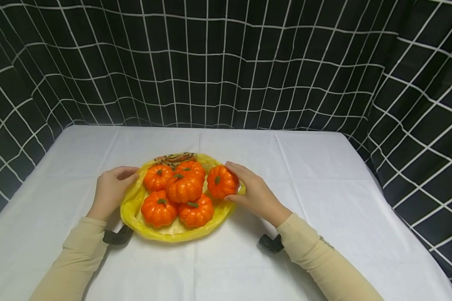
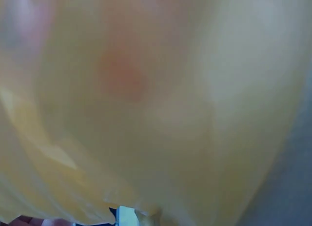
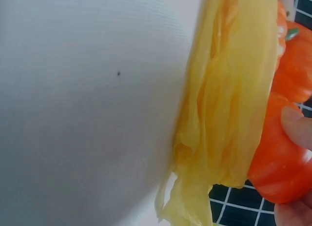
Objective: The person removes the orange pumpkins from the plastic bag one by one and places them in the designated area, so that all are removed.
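Observation:
A yellow plastic bag [image 1: 169, 237] lies with its mouth spread wide on the table, its rim folded out. Several small orange pumpkins [image 1: 184, 188] with green stems are piled inside it, one on top of the others. My left hand [image 1: 112, 190] pinches the bag's left rim between thumb and fingers. On the right side, my right hand [image 1: 260, 196] grips a single pumpkin [image 1: 222, 182] at the bag's rim, thumb in front and fingers behind. In the right wrist view, fingertips press that pumpkin [image 3: 278, 157] beside the hanging bag edge [image 3: 234, 104]. Yellow film [image 2: 180, 153] blurs most of the left wrist view.
A white cloth [image 1: 316, 175] covers the table. Black curtains with a white grid [image 1: 226, 62] stand behind it and along both sides. Dark wrist-worn devices [image 1: 271, 243] sit below both wrists, close to the tabletop.

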